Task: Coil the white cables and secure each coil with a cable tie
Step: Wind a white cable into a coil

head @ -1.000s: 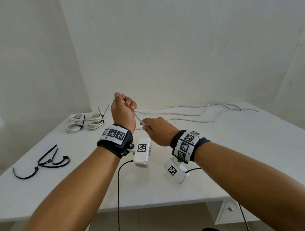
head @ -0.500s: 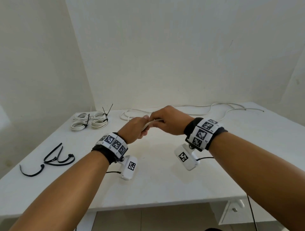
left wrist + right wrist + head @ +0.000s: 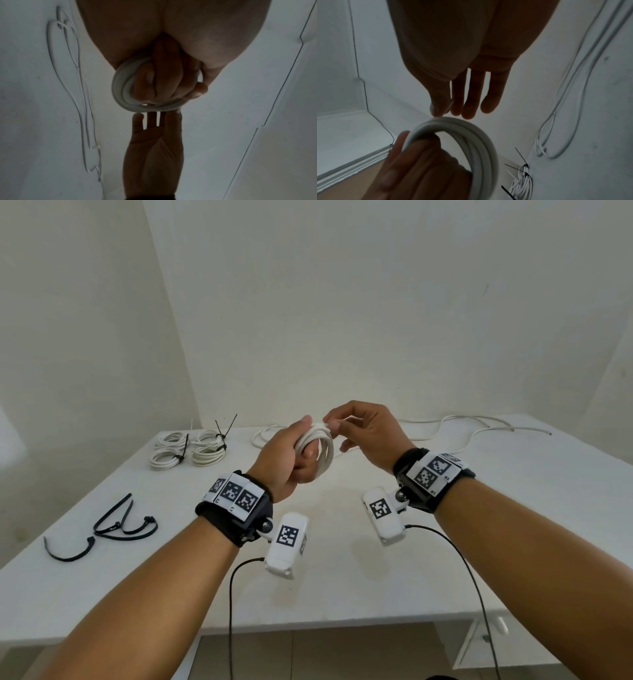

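My left hand [image 3: 303,451] holds a small coil of white cable [image 3: 323,451] above the table, its fingers curled through the loops. The right hand [image 3: 333,424] pinches the cable at the top of the coil between thumb and forefinger, with the other fingers stretched out. In the left wrist view the coil [image 3: 123,94] wraps round my curled fingers [image 3: 163,75], and the right hand [image 3: 154,142] reaches in from below. In the right wrist view the right hand [image 3: 443,109] meets the top of the coil [image 3: 481,146].
Several tied coils [image 3: 188,450] lie at the table's [image 3: 342,587] back left, also seen as tied coils [image 3: 522,185]. Black cable ties [image 3: 113,522] lie on the left side. Loose white cables [image 3: 462,428] run along the back edge. A drawer [image 3: 486,642] sits under the right front.
Both hands have risen from low over the table. The cable now shows as a wound coil in my left hand, and the right hand has moved to the coil's top.
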`<state>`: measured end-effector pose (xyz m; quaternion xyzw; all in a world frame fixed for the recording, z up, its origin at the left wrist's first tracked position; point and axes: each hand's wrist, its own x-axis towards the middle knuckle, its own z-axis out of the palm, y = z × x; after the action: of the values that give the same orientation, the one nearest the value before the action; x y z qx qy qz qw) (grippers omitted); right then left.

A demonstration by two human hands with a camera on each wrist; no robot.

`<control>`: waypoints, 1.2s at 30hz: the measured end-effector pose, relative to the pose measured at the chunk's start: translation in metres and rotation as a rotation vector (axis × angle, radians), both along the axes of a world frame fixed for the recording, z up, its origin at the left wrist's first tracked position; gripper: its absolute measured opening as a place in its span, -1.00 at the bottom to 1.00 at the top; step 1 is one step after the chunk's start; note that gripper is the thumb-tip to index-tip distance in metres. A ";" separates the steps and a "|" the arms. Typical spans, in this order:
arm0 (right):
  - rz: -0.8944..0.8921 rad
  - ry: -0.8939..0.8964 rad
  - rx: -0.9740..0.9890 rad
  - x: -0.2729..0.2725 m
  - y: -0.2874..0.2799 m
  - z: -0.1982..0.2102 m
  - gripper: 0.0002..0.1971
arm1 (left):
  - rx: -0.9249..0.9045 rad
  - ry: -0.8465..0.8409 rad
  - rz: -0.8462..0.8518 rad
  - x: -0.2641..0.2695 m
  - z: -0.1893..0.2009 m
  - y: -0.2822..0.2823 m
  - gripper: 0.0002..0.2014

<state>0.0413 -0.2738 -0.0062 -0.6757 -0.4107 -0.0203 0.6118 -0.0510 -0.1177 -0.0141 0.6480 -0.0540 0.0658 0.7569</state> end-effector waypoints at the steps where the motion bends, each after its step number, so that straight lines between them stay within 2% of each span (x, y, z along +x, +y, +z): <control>1: 0.013 0.012 0.031 -0.004 0.002 -0.001 -0.93 | -0.028 -0.010 0.016 0.000 0.001 -0.002 -0.42; 6: -0.031 0.010 0.190 -0.020 0.013 -0.012 -0.87 | -0.279 -0.039 0.086 0.000 0.011 -0.009 -0.42; 9: -0.026 0.048 0.241 -0.028 0.018 -0.023 -0.81 | -0.325 -0.066 0.086 0.003 0.015 -0.013 -0.40; 12: -0.060 0.129 0.261 -0.028 0.019 -0.025 -0.85 | -0.241 -0.081 0.122 0.005 0.009 -0.015 -0.41; 15: -0.099 0.104 0.215 -0.025 0.017 -0.025 -0.89 | -0.133 -0.092 0.183 0.004 0.005 -0.014 -0.41; 21: -0.139 0.067 0.206 -0.033 0.026 -0.024 -0.88 | 0.216 -0.050 0.456 -0.001 0.017 -0.003 -0.45; 27: -0.151 -0.016 0.018 -0.035 0.035 -0.027 -0.90 | 0.103 0.068 0.331 -0.010 0.011 0.021 -0.73; 32: -0.127 -0.194 -0.239 -0.039 0.052 -0.024 -0.91 | 0.109 0.141 0.289 -0.022 0.006 0.051 -0.69; 34: -0.110 -0.233 -0.285 -0.043 0.064 -0.021 -0.91 | 0.059 0.169 0.301 -0.026 0.005 0.058 -0.74; 36: -0.084 -0.238 -0.291 -0.048 0.080 -0.019 -0.92 | 0.075 0.162 0.381 -0.030 0.003 0.065 -0.76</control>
<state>-0.0067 -0.1942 -0.0250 -0.7665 -0.4501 -0.0658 0.4534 -0.0808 -0.0532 -0.0113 0.6773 0.1280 0.1534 0.7080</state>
